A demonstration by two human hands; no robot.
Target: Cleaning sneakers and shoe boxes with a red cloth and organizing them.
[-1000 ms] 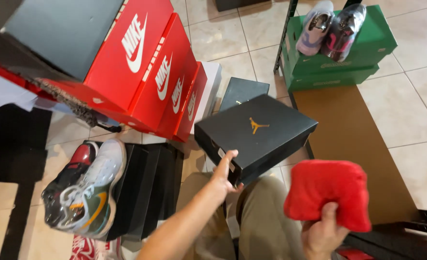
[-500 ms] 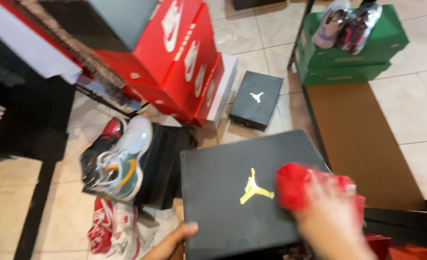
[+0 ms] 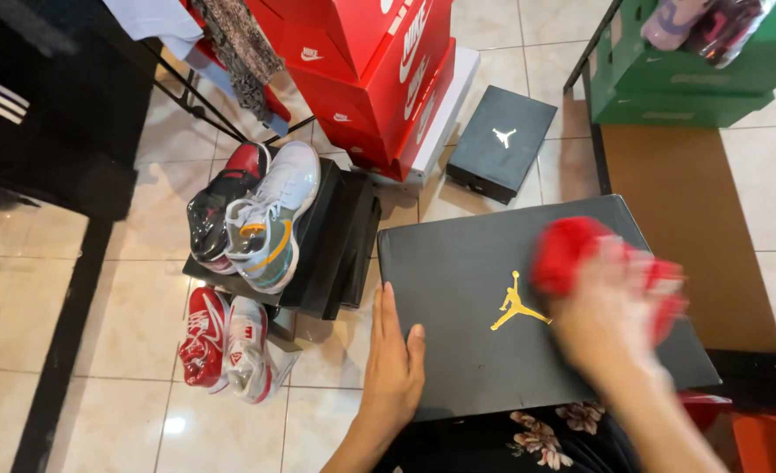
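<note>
Drawn closer than half a second ago: matte black rectangular cardboard shoebox (image 3: 493, 307) with a gold figure on its lid, now filling the lower middle of the view and resting on the lap, above dark floral fabric (image 3: 546, 438). Smooth, flat lid; crisp edges. Long axis running left to right, slightly tilted, far right corner highest.

Left hand (image 3: 394, 368) laid flat against the box's near-left edge, fingers (image 3: 388, 328) straight and close together, pointing away, gripping nothing, thumb on the lid. Right hand (image 3: 611, 320) blurred with motion over the lid's right half, pressing a soft red cloth (image 3: 572, 254) onto the surface; fingers curled around the cloth, exact spread impossible to tell through the blur.

Beyond, on glossy beige floor tiles (image 3: 230, 420): a second, smaller black shoebox (image 3: 502, 144), a stack of red shoeboxes (image 3: 379, 79), green shoeboxes (image 3: 686, 88) at top right, a grey and black sneaker pair (image 3: 252, 215) atop black boxes, and a red and white sneaker pair (image 3: 226, 342) just below.
</note>
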